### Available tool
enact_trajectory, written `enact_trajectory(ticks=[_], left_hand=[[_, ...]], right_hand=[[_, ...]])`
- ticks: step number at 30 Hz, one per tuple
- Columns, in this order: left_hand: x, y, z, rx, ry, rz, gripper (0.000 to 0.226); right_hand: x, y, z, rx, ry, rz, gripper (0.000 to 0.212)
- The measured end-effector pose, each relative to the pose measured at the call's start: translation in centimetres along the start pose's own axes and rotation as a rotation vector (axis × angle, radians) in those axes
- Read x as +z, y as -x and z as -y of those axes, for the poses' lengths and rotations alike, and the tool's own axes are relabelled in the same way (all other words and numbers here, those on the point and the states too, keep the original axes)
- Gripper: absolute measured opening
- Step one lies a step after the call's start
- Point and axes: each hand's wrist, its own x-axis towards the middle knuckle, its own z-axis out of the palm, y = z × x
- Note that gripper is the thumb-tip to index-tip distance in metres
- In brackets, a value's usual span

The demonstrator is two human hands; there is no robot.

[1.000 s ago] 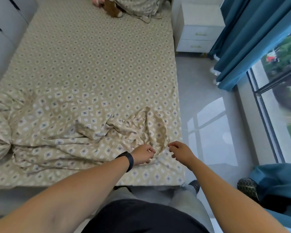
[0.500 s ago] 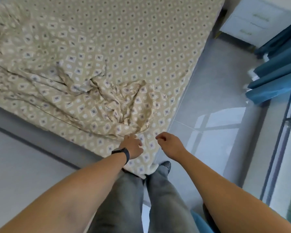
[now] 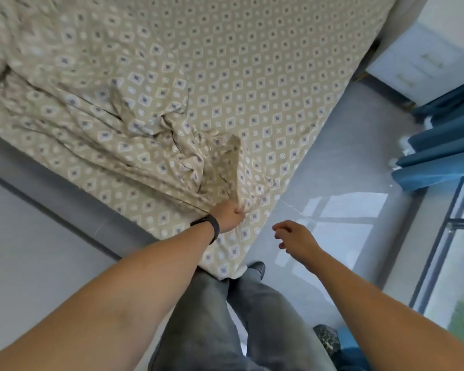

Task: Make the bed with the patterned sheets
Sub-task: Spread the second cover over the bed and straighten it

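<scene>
Bed: covered by a tan fitted sheet with a diamond print, smooth across the far and right area. Loose sheet of the same print lies crumpled over the left and near part, its folds gathered to a bunch at the near corner.

You won't find anything readable here: no words, labels, brand marks or numbers on anything in view. The patterned sheets only carry a repeating diamond-and-dot print, no lettering in it. The black wristband is a plain dark strap from this angle, and if it has a screen, you can't see anything on it.
</scene>
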Motion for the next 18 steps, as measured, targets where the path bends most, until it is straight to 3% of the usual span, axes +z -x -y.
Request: enact_trajectory(ticks=[2, 6, 8, 10, 14, 18], left_hand=[[-3.0, 4.9, -1.2, 0.058, 0.119, -0.042, 0.006], [-7.7, 13.3, -2.6, 0.067, 0.322, -0.075, 0.038], [-9.1, 16.3, -3.2, 0.103, 0.400, -0.159, 0.039], [-9.8, 19.1, -3.5, 0.116, 0.479, -0.267, 0.031], [-9.2, 22.1, -4.2, 0.085, 0.681, -0.429, 0.017], [-6.9, 22.9, -5.1, 0.002, 0.802, -0.610, 0.013]], right_hand=[[0.0, 0.6, 1.8, 0.090, -0.238, -0.012, 0.026], [1.4, 1.0, 5.8, 0.299, -0.639, 0.151, 0.050], [2.4, 0.1, 7.1, 0.398, -0.699, 0.278, 0.075], [3.8, -0.3, 9.2, 0.459, -0.758, 0.479, 0.082], [6.7, -0.1, 15.1, 0.326, -0.581, 0.750, 0.070], [7.8, 0.4, 18.7, 0.107, -0.281, 0.647, 0.028]])
